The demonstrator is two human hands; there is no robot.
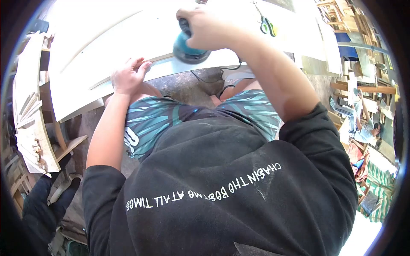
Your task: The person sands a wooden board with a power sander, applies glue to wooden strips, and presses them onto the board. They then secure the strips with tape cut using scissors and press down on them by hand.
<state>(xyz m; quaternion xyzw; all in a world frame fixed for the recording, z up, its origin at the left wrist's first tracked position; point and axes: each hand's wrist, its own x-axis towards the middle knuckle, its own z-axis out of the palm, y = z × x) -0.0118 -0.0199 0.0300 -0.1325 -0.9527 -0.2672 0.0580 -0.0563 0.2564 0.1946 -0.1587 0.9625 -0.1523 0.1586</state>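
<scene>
My right hand [207, 27] is wrapped round the dark grip of a teal power sander [184, 44]. The sander's round base is blurred and sits over the near edge of the white work table [102, 34]. A thin wooden strip [160, 58] lies along that edge. To the left of the sander, my left hand [129, 77] closes on the strip, thumb stretched along it and fingers on top. The sander's underside, and whether it touches the strip, is hidden. A dark cord [209, 80] hangs below the table edge.
Scissors with green and black handles [266, 26] lie on the table to the right. At left, a bench [40, 128] bears several wood offcuts [30, 149]. Stacked timber [365, 25] fills the far right, where another person [363, 130] sits. Dark cloth [40, 209] shows at lower left.
</scene>
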